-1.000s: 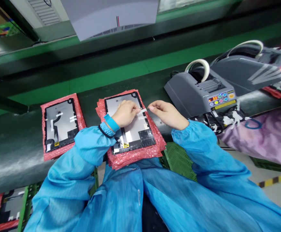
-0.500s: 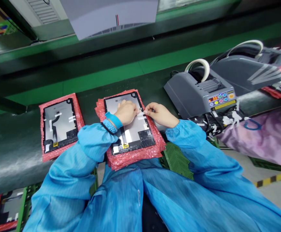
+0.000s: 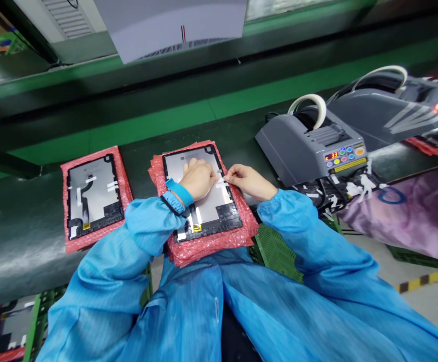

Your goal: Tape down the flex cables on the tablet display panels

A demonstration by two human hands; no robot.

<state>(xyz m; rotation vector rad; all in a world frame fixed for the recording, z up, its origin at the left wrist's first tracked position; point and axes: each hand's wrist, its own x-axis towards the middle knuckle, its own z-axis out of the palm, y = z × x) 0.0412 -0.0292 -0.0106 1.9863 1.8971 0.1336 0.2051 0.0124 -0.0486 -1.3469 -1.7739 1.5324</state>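
In front of me a tablet screen panel (image 3: 207,203) lies with its grey inner side up, framed in black, on a stack of pink bubble-wrap sheets (image 3: 204,249). My left hand (image 3: 198,179) rests over the panel, thumb and finger pinched near its right edge. From the right, my right hand (image 3: 251,182) pinches at the same edge. A small strip of white tape (image 3: 221,179) shows between both sets of fingertips. Another white piece lies on the panel just below it. The left fingers partly hide the panel's middle.
To the left, a second screen panel (image 3: 94,196) lies on pink bubble wrap. A grey tape dispenser (image 3: 302,146) stands to the right, with another dispenser (image 3: 388,105) beyond. Tape scraps cling below. A person's pink sleeve (image 3: 422,211) is at far right. Green crates (image 3: 279,249) stand below the bench.
Both hands stay at the panel's right edge, with only slight shifts. My right hand sits a little lower, and my left wrist has moved slightly right.
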